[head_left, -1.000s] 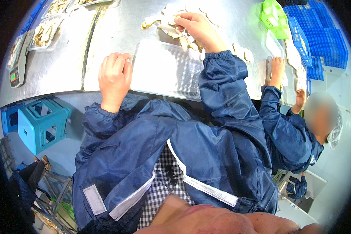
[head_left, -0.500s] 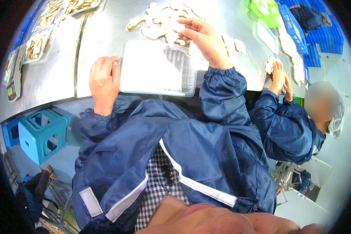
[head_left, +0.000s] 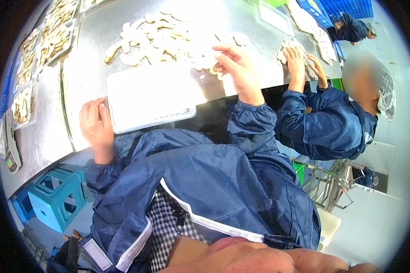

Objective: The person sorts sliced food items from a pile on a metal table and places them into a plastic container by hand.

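Observation:
A clear plastic tray (head_left: 143, 119), partly washed out by glare, lies at the table's near edge. My left hand (head_left: 97, 127) is at its left side, fingers bent and closed at the rim; the fingertips are partly hidden. Beyond the tray spreads a loose pile of pale sliced mushrooms (head_left: 161, 38) with brown edges. Over the right end of that pile hovers my right hand (head_left: 241, 75), its fingers bent and apart. Nothing shows between them, though the light behind is very bright.
Filled trays of slices (head_left: 54, 43) line the table's left, above a small scale (head_left: 11, 154). Blue stools (head_left: 57, 195) stand below. At right, a co-worker's hands (head_left: 300, 66) touch more slices (head_left: 289, 45). An unfilled-looking clear tray (head_left: 275, 18) and a blue crate (head_left: 316, 11) lie farther back.
The whole view has turned and shifted, so the table, tray and hands sit further left. My right hand stays over the slices; my left hand remains beside the tray.

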`<state>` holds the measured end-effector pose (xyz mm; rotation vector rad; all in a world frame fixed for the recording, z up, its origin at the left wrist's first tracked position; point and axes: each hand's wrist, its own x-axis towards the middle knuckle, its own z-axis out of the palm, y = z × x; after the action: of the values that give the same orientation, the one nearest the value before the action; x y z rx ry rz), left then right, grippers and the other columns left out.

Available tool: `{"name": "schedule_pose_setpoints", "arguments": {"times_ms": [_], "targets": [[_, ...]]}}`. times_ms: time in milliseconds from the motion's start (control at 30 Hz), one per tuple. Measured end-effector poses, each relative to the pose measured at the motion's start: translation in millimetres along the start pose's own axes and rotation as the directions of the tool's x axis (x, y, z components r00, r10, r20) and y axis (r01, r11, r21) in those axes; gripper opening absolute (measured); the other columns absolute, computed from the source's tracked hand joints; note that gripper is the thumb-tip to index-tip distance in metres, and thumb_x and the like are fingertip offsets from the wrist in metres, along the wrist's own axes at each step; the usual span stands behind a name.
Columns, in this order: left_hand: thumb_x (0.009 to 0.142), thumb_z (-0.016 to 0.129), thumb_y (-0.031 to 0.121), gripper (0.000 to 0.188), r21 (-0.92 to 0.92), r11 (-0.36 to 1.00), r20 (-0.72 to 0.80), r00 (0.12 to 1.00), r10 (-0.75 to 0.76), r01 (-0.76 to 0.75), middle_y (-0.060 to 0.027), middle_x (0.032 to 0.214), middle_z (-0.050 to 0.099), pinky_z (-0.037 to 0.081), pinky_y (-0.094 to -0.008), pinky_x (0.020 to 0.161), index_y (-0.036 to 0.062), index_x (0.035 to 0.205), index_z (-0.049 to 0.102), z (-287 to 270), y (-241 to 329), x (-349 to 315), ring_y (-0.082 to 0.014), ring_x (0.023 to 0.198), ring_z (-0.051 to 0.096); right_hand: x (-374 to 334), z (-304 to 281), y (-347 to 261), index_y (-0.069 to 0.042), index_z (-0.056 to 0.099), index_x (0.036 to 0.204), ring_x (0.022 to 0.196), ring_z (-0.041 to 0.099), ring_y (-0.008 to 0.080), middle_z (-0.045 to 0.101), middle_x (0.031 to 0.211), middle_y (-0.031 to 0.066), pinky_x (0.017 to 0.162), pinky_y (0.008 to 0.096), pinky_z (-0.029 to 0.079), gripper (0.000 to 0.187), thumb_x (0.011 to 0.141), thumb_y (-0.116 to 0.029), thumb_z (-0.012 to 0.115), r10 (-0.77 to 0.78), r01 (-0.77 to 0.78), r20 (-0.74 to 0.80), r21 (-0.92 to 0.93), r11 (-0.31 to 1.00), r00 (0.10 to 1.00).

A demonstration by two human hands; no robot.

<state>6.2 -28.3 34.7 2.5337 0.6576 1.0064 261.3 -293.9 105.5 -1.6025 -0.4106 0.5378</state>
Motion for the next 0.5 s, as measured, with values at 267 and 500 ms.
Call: {"name": "schedule_pose_setpoints", "arguments": {"times_ms": [267, 500], "targets": [[0.096, 0.056, 0.003, 0.017, 0.022, 1.000, 0.055, 0.998, 0.004, -0.005, -0.0157, 0.100, 0.067, 0.050, -0.0398, 0.085, -0.0018, 0.104, 0.070, -3.0, 0.4, 1.2, -0.0331, 0.094, 0.063, -12.0, -71.9, 20.2, 0.001, 0.067, 0.105, 0.077, 0.064, 0.0115, 0.069, 0.090, 0.0047, 0.070, 0.0237, 0.049, 0.018, 0.093, -0.010, 0.073, -0.055, 0.087, -0.294, 0.097, 0.991, 0.954], [0.097, 0.057, 0.005, 0.017, 0.049, 0.999, 0.079, 0.997, -0.020, 0.017, -0.0145, 0.100, 0.067, 0.049, -0.0389, 0.084, -0.0013, 0.105, 0.070, -5.2, 5.5, 4.5, -0.0315, 0.094, 0.063, -9.2, -82.8, 32.9, 0.002, 0.070, 0.114, 0.080, 0.062, 0.0092, 0.070, 0.095, 0.0040, 0.071, 0.0219, 0.048, 0.022, 0.094, -0.007, 0.070, -0.054, 0.080, -0.300, 0.076, 0.994, 0.952]]}}
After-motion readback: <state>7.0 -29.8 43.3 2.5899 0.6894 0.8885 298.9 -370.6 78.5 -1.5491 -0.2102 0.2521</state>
